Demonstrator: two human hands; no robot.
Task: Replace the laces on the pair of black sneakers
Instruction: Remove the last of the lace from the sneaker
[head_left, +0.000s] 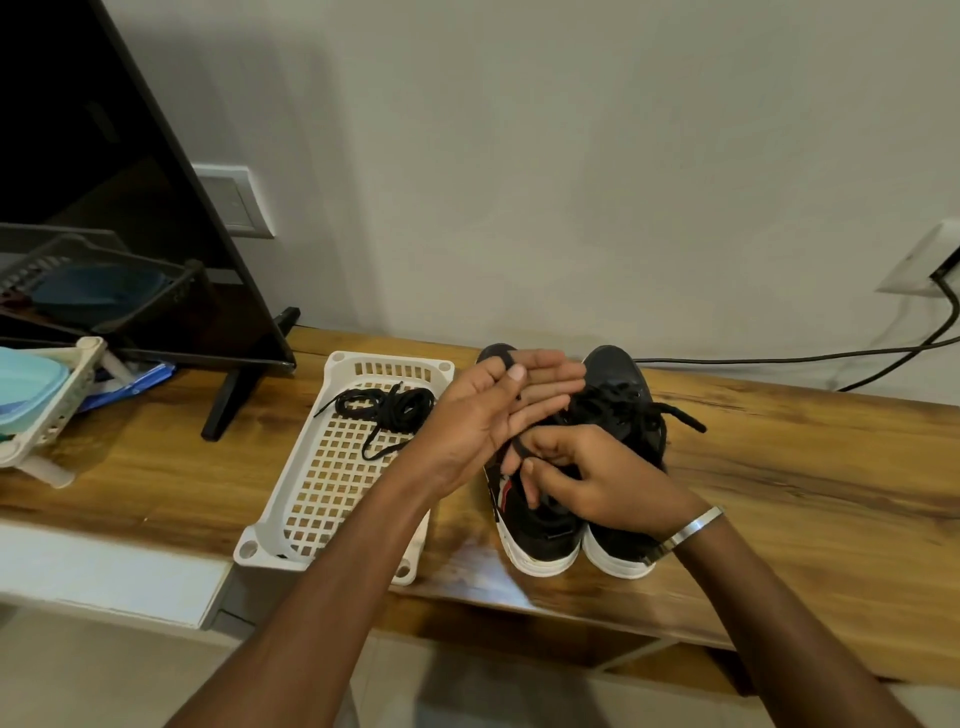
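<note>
Now black sneakers (587, 493) sit paired, laces (618, 402) loosened.

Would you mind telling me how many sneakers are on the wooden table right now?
2. The left sneaker sits beside the white basket, partly hidden by both hands; the right sneaker stands against its right side.

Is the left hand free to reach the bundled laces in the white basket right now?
Probably not yet. The left hand pinches a lace above the left sneaker. The bundled laces lie uncovered in the open white basket beside that arm, so the path looks free once it lets go.
</note>
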